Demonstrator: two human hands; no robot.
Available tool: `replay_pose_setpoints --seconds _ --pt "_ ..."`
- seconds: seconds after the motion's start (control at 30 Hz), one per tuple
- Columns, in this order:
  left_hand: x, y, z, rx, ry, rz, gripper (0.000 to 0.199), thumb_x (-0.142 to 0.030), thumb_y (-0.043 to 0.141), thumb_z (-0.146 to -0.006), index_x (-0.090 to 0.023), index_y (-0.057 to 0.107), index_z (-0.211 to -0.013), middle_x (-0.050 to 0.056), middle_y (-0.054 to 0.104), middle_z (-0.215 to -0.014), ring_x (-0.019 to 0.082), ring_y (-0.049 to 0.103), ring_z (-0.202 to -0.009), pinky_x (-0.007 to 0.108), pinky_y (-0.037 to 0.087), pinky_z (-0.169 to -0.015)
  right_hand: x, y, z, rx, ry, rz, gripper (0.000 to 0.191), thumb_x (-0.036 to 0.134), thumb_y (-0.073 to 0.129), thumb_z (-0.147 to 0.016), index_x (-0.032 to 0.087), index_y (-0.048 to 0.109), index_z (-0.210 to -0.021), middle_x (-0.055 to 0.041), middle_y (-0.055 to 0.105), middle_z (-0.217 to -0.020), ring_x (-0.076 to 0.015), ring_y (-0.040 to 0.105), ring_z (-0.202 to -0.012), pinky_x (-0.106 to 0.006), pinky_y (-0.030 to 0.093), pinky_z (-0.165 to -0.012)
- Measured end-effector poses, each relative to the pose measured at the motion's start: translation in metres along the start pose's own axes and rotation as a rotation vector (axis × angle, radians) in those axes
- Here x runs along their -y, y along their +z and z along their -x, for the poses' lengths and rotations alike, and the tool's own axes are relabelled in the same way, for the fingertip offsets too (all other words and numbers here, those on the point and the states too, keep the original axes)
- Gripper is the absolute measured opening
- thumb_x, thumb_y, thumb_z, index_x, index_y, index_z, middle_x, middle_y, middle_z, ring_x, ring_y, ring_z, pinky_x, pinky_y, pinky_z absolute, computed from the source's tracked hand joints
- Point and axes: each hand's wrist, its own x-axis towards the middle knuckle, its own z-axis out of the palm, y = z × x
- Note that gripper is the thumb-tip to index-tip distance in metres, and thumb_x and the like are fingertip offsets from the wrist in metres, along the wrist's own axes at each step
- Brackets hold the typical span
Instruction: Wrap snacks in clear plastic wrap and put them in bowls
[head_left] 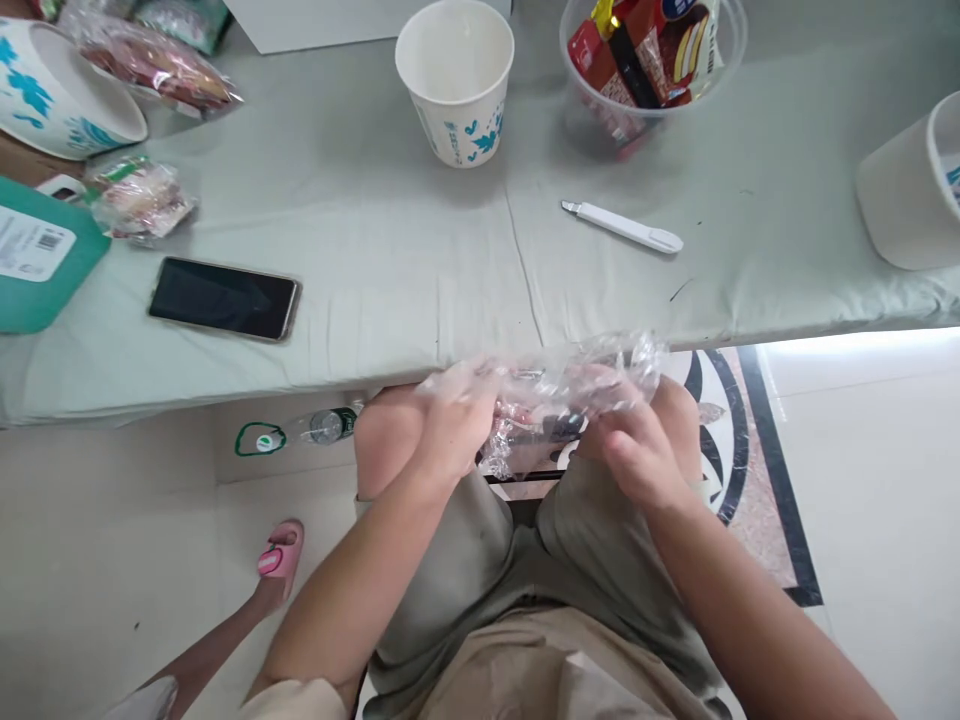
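Both of my hands are at a crinkled clear plastic bag [551,370] above my knees, just off the table's front edge. My left hand [463,415] grips the bag's left side, its fingers partly covered by the film. On the right side, my right hand [630,440] is closed on the plastic, with its fingertips blurred behind it. Something reddish shows in the lower part of the bag, too unclear to name. Beyond the bag, a white utility knife [626,228] lies on the table with a bit of blade out.
On the cloth-covered table [360,250] stand a paper cup [457,90], a clear tub [731,50] of packaged snacks and a white container [900,195]. A phone [225,298], a wrapped snack [142,200] and a green box [45,290] are at left. Another person's foot [281,565] is below.
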Motion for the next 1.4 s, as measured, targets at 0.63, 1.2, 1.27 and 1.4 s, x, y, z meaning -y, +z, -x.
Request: replay_pose_setpoints --seconds 0.63,1.2,1.27,1.4 --pt "0.052 0.001 0.018 -0.05 0.008 0.173 0.048 -0.069 0.059 -0.094 -0.021 0.064 -0.092 -0.008 0.045 -0.044 0.009 0.041 -0.032 0.02 0.027 -0.03 0.009 0.032 -0.007 -0.389 -0.04 0.246 0.017 0.033 0.066 -0.085 0.024 0.054 -0.091 0.0023 0.055 -0.078 -0.0113 0.052 -0.066 -0.026 0.046 -0.061" --pt "0.075 0.013 0.008 -0.036 0.154 0.167 0.047 -0.066 0.057 -0.097 -0.02 0.064 -0.091 -0.007 0.049 -0.046 0.008 0.044 -0.036 0.021 0.037 -0.04 -0.009 0.033 -0.001 -0.234 0.128 0.332 0.024 0.046 0.072 -0.084 0.022 0.078 -0.08 -0.005 0.066 -0.08 -0.02 0.062 -0.083 -0.037 0.049 -0.077" --pt "0.076 0.014 0.007 -0.049 0.156 0.159 0.048 -0.067 0.056 -0.097 -0.02 0.064 -0.091 -0.007 0.048 -0.046 0.008 0.044 -0.036 0.021 0.037 -0.04 -0.01 0.032 0.001 -0.323 0.071 0.376 0.021 0.042 0.073 -0.084 0.022 0.076 -0.088 -0.0041 0.065 -0.084 -0.0179 0.06 -0.08 -0.035 0.049 -0.074" --pt "0.077 0.013 0.005 -0.078 0.119 0.19 0.049 -0.069 0.056 -0.096 -0.021 0.062 -0.091 -0.008 0.045 -0.045 0.009 0.042 -0.035 0.021 0.036 -0.039 -0.003 0.033 0.009 -0.457 -0.031 0.48 0.016 0.035 0.071 -0.083 0.022 0.065 -0.089 0.0008 0.06 -0.073 -0.0128 0.052 -0.063 -0.029 0.044 -0.059"
